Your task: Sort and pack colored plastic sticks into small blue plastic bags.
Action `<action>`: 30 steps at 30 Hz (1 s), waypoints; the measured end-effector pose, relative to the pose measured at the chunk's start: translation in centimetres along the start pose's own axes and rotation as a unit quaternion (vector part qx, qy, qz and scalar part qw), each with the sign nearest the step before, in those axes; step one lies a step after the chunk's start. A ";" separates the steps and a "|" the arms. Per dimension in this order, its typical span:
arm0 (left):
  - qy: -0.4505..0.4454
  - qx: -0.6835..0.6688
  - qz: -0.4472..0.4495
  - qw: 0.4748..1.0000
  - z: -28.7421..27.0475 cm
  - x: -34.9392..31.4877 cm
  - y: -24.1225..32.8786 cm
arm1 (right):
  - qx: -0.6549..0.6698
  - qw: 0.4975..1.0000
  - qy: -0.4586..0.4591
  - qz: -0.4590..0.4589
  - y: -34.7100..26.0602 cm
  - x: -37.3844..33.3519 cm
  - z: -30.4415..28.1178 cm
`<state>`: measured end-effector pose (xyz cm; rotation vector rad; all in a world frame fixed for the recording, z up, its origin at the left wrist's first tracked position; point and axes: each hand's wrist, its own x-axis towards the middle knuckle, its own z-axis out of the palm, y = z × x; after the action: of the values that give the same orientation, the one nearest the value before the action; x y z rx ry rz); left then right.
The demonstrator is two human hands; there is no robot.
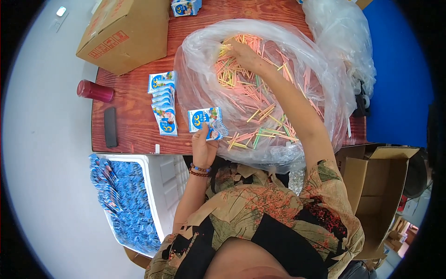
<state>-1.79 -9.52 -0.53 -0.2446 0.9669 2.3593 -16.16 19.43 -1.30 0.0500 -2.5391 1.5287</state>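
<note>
My left hand (204, 145) is closed on small blue-and-white packets (204, 117), held at the table's front edge; at least two overlap in the fingers. My right hand (245, 56) reaches into a large clear plastic bag (200, 51), its fingers bent down around some sticks at the far left of the pile. Thin pink, yellow and green sticks (251, 95) lie loose in the bag, thickest near this hand and more scattered toward me. Left of the bag, an overlapping row of similar packets (163, 104) rests on the table.
A cardboard box (125, 37), a red cylinder (95, 91) and a black phone-like slab (110, 127) are at the left. Below stands a white foam box (155, 195) full of blue packets. More packets (186, 7) lie at the back. An open carton (376, 186) is at right.
</note>
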 end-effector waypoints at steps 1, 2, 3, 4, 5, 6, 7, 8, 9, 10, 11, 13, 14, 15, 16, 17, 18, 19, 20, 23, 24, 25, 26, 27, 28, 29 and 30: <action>0.003 0.000 0.005 1.000 -0.2 0.0 0.1 | 0.002 1.000 -0.001 -0.002 0.0 0.0 0.3; 0.005 0.000 0.009 1.000 -0.4 -0.1 0.1 | 0.008 1.000 0.008 -0.012 0.0 -0.1 0.5; 0.006 0.001 0.011 1.000 -0.5 -0.1 0.2 | 0.013 1.000 0.017 -0.023 0.0 -0.1 0.7; 0.000 0.004 0.011 1.000 -0.4 -0.1 0.1 | 0.013 0.999 0.018 -0.024 0.3 -0.1 0.6; -0.006 0.006 0.010 1.000 -0.4 0.0 0.0 | 0.011 0.999 0.036 -0.031 0.7 -0.1 0.5; -0.008 0.006 0.010 1.000 -0.4 0.0 0.0 | 0.010 0.998 0.053 -0.038 1.0 -0.1 0.4; -0.009 0.002 0.012 1.000 -0.6 0.0 0.0 | 0.012 0.998 0.051 -0.039 0.5 -0.1 0.4; -0.008 -0.002 0.017 1.000 -0.9 -0.1 0.1 | -0.003 1.000 0.018 -0.001 -0.5 0.0 0.3; -0.005 -0.002 0.021 1.000 -1.1 -0.3 0.3 | -0.018 0.999 -0.016 0.037 -1.5 0.0 0.5; -0.004 0.001 0.017 1.000 -0.9 -0.3 0.2 | -0.021 0.999 -0.013 0.038 -1.0 -0.2 0.3; -0.003 0.005 0.013 1.000 -0.7 -0.1 0.0 | -0.002 0.999 0.027 0.021 -0.1 -0.3 0.4; -0.010 0.003 0.009 1.000 -0.5 0.0 -0.1 | 0.017 0.998 0.067 0.002 0.7 -0.5 0.3; -0.013 0.002 0.007 1.000 -0.5 -0.1 -0.1 | 0.025 0.995 0.092 -0.006 0.6 -0.7 0.4; -0.013 0.001 0.007 1.000 -0.6 0.0 -0.2 | 0.032 0.992 0.118 -0.014 0.5 -1.0 0.5; -0.006 0.003 0.011 1.000 -0.7 0.0 -0.2 | 0.032 0.993 0.116 -0.015 0.0 -1.2 0.6; 0.001 0.003 0.013 1.000 -0.8 0.0 -0.3 | 0.102 0.987 0.117 -0.032 -1.1 -1.5 0.2; 0.002 0.001 0.012 1.000 -0.9 0.0 -0.2 | 0.170 0.977 0.118 -0.049 -2.1 -2.0 -0.1; -0.001 -0.003 0.015 1.000 -0.8 -0.1 -0.1 | 0.168 0.978 0.116 -0.048 -3.9 -3.0 -0.5; -0.004 -0.007 0.017 1.000 -0.9 -0.1 0.0 | 0.198 0.971 0.131 -0.034 -5.9 -4.4 -0.7; -0.014 -0.014 0.019 1.000 -1.3 0.1 -0.1 | 0.237 0.960 0.144 0.025 -7.1 -8.5 -0.2; -0.012 -0.017 0.015 1.000 -1.5 0.1 -0.1 | 0.251 0.956 0.139 0.062 -6.6 -9.4 0.0; -0.019 -0.018 0.015 1.000 -1.6 0.1 -0.2 | 0.247 0.956 0.141 0.068 -5.6 -10.6 0.0; -0.024 -0.017 0.018 0.999 -1.6 0.3 -0.2 | 0.117 0.983 0.135 0.042 -4.1 -11.6 0.3; -0.030 -0.015 0.021 0.999 -1.6 0.4 -0.3 | -0.015 0.992 0.125 0.015 -2.6 -12.4 0.6; -0.043 -0.015 0.021 0.999 -1.6 0.4 -0.2 | -0.093 0.988 0.125 -0.013 -2.5 -13.0 1.0; -0.042 -0.016 0.020 0.999 -1.7 0.4 -0.2 | -0.093 0.988 0.125 -0.011 -2.3 -13.5 1.3; -0.038 -0.016 0.019 0.999 -1.7 0.3 -0.3 | -0.154 0.982 0.111 -0.016 -2.2 -13.9 1.6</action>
<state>-2.00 -10.42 -2.06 -0.1498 0.9068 2.4009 -2.41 16.11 -2.49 -0.1134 -2.5438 1.0465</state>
